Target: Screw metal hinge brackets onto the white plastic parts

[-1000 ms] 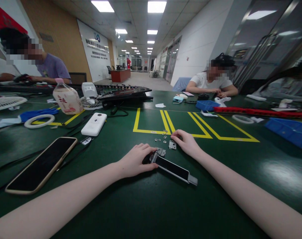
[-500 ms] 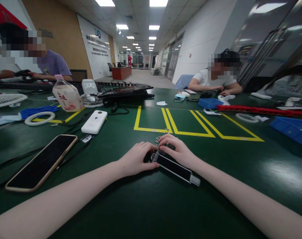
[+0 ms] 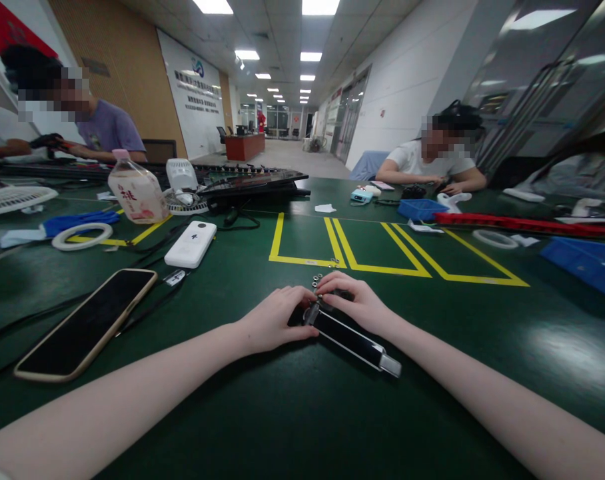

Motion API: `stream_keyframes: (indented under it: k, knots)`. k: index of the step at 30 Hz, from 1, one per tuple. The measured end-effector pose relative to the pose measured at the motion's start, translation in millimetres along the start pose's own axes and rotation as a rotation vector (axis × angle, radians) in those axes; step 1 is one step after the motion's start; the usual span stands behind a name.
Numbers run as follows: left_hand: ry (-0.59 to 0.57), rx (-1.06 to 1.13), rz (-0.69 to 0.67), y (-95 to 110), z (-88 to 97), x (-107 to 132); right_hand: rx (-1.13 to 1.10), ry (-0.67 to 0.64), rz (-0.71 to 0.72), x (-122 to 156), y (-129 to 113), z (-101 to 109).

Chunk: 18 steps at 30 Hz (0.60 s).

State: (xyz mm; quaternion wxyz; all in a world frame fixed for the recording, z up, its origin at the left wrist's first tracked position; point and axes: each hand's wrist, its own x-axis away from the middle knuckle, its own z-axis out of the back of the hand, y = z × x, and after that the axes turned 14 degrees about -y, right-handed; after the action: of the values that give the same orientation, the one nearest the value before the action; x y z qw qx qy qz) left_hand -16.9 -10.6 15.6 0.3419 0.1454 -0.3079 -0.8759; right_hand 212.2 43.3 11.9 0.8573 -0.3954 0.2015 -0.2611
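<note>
At the left, a dark-screened phone (image 3: 88, 323) is laid on the desk (image 3: 222, 427), with a white rectangular device (image 3: 191, 244) just beyond it. Neither is touched.

The left hand (image 3: 271, 323) is found closed around the upper-left end of a black-and-silver bar (image 3: 352, 342); this end is held between the thumb, set on the near side, and the curled fingers beyond. The bar is placed to the right of this hand, its long axis slanted across the desk, rightward and toward the wearer. Its silver tip is left free of both hands.

Small metal rings (image 3: 315, 284) are scattered just beyond the meeting point of the fingertips.

The right hand (image 3: 357, 304) is positioned beyond the bar, its fingers bent and brought narrowly together at the held end, close to the left fingertips. Whether anything is pinched there cannot be told. By the left hand, the bar is more closely attended.
</note>
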Motion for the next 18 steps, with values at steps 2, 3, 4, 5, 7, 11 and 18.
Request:
stream_keyframes:
  k: [2,3,4,5,7,11,18]
  knots:
    - [0.003,0.005,-0.005,-0.5,-0.4,-0.3,-0.004,0.002,0.008,-0.3,3.0,0.0]
    - [0.003,0.010,-0.002,-0.9,-0.7,-0.4,-0.004,0.006,0.007,-0.6,4.5,0.0]
    - [0.005,0.016,0.002,-1.3,-1.0,-0.5,-0.005,0.008,0.007,-1.0,5.7,0.0]
    - [0.005,0.020,0.007,-1.6,-1.3,-0.6,-0.007,0.010,0.008,-1.5,6.6,0.0]
    - [0.004,0.026,0.014,-2.2,-1.7,-0.7,-0.016,0.011,0.012,-2.6,7.1,0.4]
    - [0.004,0.030,0.007,-2.4,-1.7,-0.4,-0.035,-0.012,0.020,-3.9,3.4,2.1]
    - [-0.006,0.044,0.016,-0.7,-0.7,0.9,-0.055,-0.035,0.007,-3.6,0.1,3.3]
